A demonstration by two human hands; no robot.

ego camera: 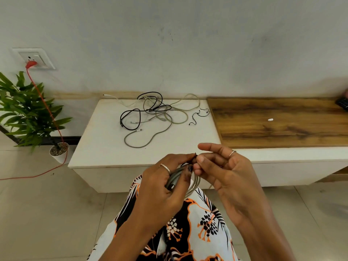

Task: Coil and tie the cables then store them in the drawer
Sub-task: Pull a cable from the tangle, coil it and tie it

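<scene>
My left hand [165,183] grips a coiled grey cable [194,182] in front of the white cabinet, its loops hanging below my fingers over my lap. My right hand [222,166] pinches a thin black tie [194,155] at the top of the coil, against my left fingertips. On the white cabinet top [98,144] lies a loose tangle: a black cable [130,114], a grey cable [148,140] and a white cable [113,96]. Two short black ties [197,115] lie at the tangle's right side.
A wooden counter top [282,129] adjoins the cabinet on the right, with a small white item [270,120] on it and a dark object [342,103] at its far end. A potted plant [32,113] and a red cord [47,110] from a wall socket stand left.
</scene>
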